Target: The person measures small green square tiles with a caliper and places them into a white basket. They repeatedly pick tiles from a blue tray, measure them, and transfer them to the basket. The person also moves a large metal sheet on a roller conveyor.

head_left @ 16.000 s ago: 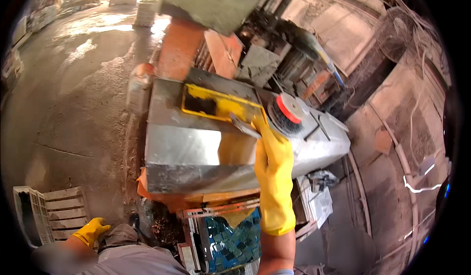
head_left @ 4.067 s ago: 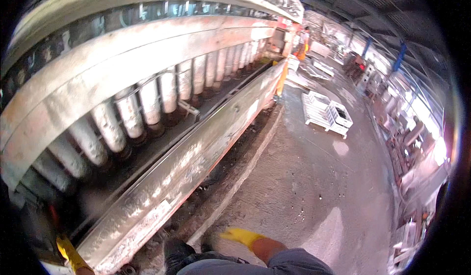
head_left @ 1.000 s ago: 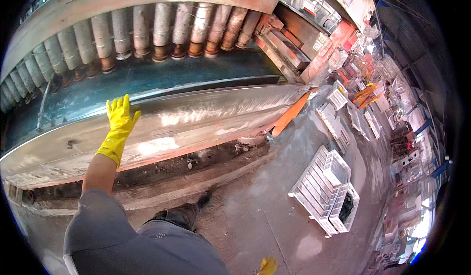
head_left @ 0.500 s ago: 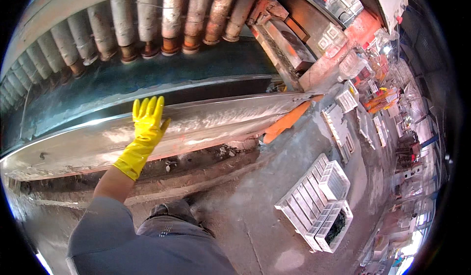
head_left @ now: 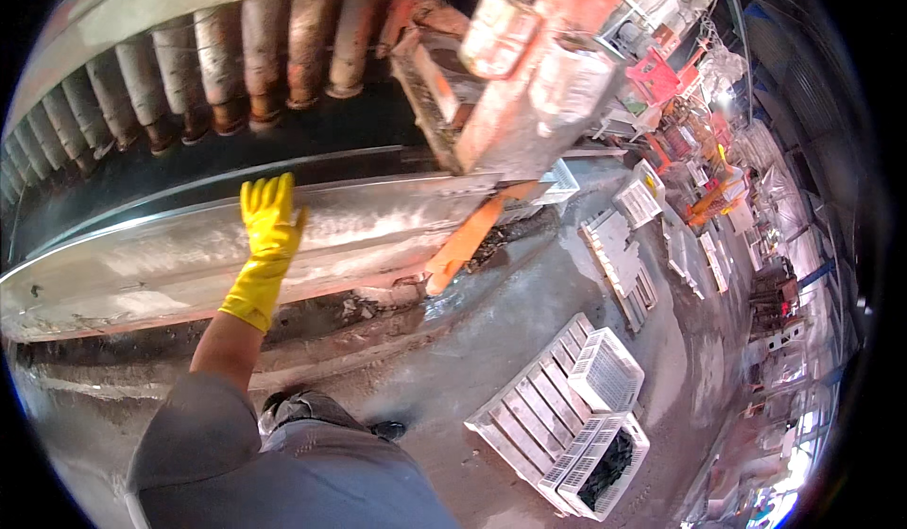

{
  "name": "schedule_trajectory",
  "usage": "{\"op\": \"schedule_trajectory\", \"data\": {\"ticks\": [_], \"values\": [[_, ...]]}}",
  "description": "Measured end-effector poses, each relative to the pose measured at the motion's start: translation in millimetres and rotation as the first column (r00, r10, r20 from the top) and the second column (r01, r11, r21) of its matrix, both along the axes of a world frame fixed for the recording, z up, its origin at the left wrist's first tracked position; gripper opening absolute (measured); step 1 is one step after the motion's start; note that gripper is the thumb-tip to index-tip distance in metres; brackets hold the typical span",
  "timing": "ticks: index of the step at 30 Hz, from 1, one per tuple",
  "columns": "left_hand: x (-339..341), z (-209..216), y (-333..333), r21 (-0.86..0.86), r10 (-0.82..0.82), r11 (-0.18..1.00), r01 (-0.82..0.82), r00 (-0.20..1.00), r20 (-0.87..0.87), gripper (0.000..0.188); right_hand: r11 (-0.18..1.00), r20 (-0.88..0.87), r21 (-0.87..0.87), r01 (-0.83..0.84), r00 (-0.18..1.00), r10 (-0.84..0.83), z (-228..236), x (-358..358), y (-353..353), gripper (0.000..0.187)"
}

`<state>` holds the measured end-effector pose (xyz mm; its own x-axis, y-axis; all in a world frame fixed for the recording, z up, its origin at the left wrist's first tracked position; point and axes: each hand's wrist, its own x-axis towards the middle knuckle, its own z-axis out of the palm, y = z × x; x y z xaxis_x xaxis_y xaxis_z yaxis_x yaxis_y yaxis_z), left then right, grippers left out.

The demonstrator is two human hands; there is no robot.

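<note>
My left hand wears a long yellow rubber glove and reaches forward over a long, worn metal side wall. Its fingers lie stretched out at the wall's top edge, with the thumb apart on the right. Nothing shows in its grasp. Beyond the edge runs a dark trough, with a row of thick, rust-stained pipes above it. An orange strip slants down from the wall's right end. My right hand is out of view.
On the grey floor at right lies a slatted pallet carrying a white crate and another crate with dark pieces inside. More flat pallets lie farther off. Rubble lines the wall's foot. An orange-clad person is far right.
My body and view have shifted right along the trough. The gloved left hand has come nearer the orange strip, its fingers still stretched at the edge.
</note>
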<state>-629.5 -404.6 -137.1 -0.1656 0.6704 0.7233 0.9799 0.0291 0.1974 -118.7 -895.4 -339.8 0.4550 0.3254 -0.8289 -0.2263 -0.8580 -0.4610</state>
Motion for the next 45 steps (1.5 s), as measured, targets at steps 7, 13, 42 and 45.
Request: {"op": "schedule_trajectory", "data": {"ticks": [7,13,42,45], "values": [[25,-18,28,0.024,0.241,0.971,-0.24,0.965,-0.105,0.058,0.983,0.033,0.042,0.181,0.983,-0.183,13,171,40,0.032],[37,-42,62,-0.057,0.531,0.84,-0.54,0.839,-0.114,0.077,0.95,0.053,0.184,0.254,0.962,-0.267,-2,255,138,0.031],[400,-264,107,-0.955,0.352,-0.038,-0.293,0.891,-0.288,0.039,0.949,0.241,0.179,-0.261,0.946,0.215,-63,592,633,0.038],[549,-196,190,-0.868,0.377,0.361,0.341,0.798,0.47,0.043,0.787,0.384,0.15,-0.599,0.769,0.512,-79,650,719,0.05]]}}
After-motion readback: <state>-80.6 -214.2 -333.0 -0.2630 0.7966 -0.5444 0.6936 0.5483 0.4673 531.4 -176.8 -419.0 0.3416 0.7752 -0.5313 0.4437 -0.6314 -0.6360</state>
